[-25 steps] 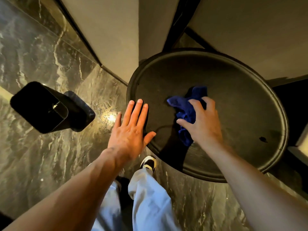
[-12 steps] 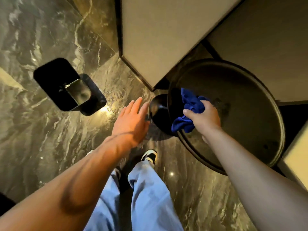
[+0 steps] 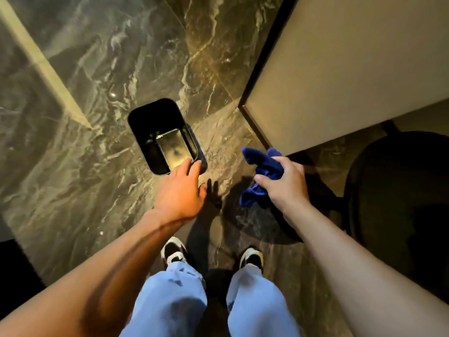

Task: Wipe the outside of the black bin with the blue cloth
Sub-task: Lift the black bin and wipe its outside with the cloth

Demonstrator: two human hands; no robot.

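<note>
Right hand (image 3: 285,184): fingers (image 3: 263,178) clenched on crumpled blue cloth (image 3: 263,166). Left hand (image 3: 181,190): fingers (image 3: 194,166) loosely spread, at near rim of glossy black rectangular bin (image 3: 145,127), standing far-left on marble floor (image 3: 97,178). Advisable: steady rim, wipe sides downward.

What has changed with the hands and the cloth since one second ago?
The right hand lifted the blue cloth off the round table and now holds it in the air above the floor. The left hand left the table edge and reached to the black bin, its fingertips at the rim. The grip on the cloth stayed the same.
</note>
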